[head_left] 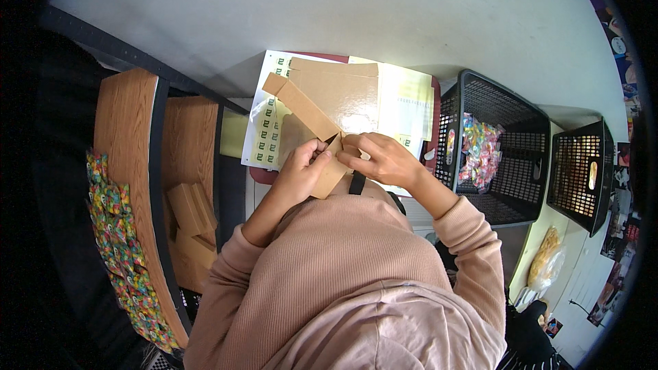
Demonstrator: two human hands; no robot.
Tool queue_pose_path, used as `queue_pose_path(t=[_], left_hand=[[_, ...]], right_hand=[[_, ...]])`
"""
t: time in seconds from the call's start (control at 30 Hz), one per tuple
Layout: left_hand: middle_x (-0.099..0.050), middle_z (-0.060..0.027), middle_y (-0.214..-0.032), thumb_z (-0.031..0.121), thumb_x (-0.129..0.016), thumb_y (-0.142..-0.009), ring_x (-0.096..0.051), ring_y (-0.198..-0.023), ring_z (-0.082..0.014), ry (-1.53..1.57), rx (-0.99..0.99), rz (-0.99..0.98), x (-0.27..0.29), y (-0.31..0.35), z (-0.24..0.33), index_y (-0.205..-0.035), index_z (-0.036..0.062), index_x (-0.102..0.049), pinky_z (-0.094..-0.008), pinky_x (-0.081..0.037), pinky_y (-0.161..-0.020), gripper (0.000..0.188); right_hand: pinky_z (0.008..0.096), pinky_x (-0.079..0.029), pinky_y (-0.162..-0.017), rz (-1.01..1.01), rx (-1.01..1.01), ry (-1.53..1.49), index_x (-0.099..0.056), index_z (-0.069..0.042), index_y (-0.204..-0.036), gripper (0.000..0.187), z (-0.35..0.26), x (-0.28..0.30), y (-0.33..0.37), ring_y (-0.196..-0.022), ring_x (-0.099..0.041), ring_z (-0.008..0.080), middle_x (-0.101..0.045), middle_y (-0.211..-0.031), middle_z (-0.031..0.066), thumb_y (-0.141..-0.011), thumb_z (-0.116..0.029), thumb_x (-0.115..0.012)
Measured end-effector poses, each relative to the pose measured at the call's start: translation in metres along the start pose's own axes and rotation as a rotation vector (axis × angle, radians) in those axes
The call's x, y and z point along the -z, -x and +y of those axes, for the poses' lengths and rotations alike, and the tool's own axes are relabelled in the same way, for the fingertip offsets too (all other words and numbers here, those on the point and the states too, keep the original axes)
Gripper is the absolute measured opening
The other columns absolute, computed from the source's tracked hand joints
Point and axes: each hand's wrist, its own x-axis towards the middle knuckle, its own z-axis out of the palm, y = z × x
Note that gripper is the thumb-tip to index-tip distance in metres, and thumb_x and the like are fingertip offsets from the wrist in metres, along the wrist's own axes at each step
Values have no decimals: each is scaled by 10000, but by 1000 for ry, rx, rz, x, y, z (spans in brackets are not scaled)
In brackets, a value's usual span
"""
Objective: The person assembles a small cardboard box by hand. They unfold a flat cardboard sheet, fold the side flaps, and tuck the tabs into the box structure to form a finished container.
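Note:
A brown cardboard box (pixel 310 115), partly folded, stands between my hands at the near side of a small table. Its long narrow flap points up and to the left, and a broad glossy panel (pixel 334 89) spreads out behind it. My left hand (pixel 305 170) pinches the box's left side with thumb and forefinger. On the right, my right hand (pixel 373 155) has its fingers curled over the corner where the flap meets the side wall. The fingertips of both hands are partly hidden against the cardboard.
White sheets with green labels (pixel 266 145) and a pale yellow sheet (pixel 409 89) lie under the box. To the right are a black crate (pixel 510 195) holding colourful wrapped pieces and a smaller black basket (pixel 579 195). Folded boxes (pixel 190 209) and colourful packets (pixel 116 226) sit on wooden shelves at left.

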Motion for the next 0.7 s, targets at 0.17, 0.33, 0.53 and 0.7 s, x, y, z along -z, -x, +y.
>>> queue_pose_path(t=[0.17,0.33,0.53,0.7], left_hand=[[-552,-41,-761,161,-485,-853,-488,-691,-72,5,14,-3,0,-2,0,-868,-33,-522,-218,-409,-611,198],[-545,-9,-772,175,-489,-858,-480,-689,-48,135,41,-134,14,-5,4,-874,-12,-532,-201,-409,-608,192],[-559,-10,-759,144,-540,-832,-502,-671,-44,81,67,-128,14,-5,14,-865,-17,-534,-186,-417,-599,164],[-582,-30,-754,90,-613,-777,-535,-663,-52,74,14,-3,11,-5,21,-824,-7,-541,-167,-435,-605,130]], right_hand=[[299,-508,-647,-5,-23,14,-544,-118,-991,318,-1,2,0,-765,-566,197,-490,-984,82,-676,-100,-584],[301,-509,-647,113,-53,-178,-580,-109,-995,304,-3,5,-1,-777,-575,210,-505,-985,90,-691,-105,-593],[307,-517,-645,131,-43,-153,-587,-91,-989,284,-2,2,2,-771,-589,214,-539,-933,85,-706,-103,-604],[301,-523,-624,152,-29,-126,-585,-74,-941,238,0,-3,6,-749,-599,212,-555,-893,80,-706,-100,-612]])
